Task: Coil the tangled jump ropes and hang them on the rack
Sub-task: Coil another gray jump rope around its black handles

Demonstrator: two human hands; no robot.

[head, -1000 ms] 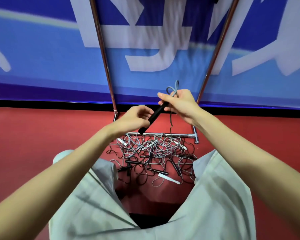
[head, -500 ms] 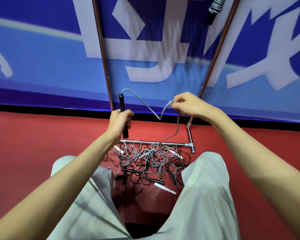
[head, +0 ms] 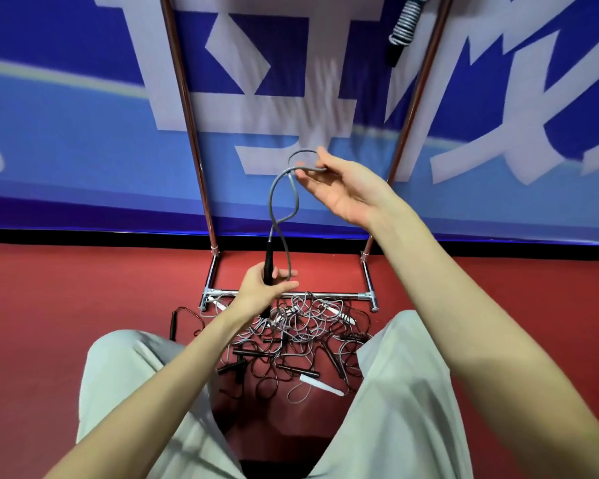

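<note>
My left hand (head: pixel 260 292) grips the black handle (head: pixel 268 266) of a grey jump rope (head: pixel 276 209), held upright above the pile. The cord rises from the handle, loops and runs to my right hand (head: pixel 343 188), which is raised palm-up and pinches the cord near its fingertips. A tangled pile of jump ropes (head: pixel 291 337) with black and white handles lies on the red floor at the foot of the metal rack (head: pixel 291 294). One coiled rope (head: pixel 404 25) hangs at the rack's upper right.
The rack's two upright poles (head: pixel 191 133) stand before a blue banner wall with white characters. My knees in light trousers (head: pixel 395 392) flank the pile. A loose black rope (head: pixel 184 316) lies left of the rack's base.
My left hand has lowered with the handle toward the pile. My right hand has lifted and turned palm-up, drawing the cord into a taller loop.
</note>
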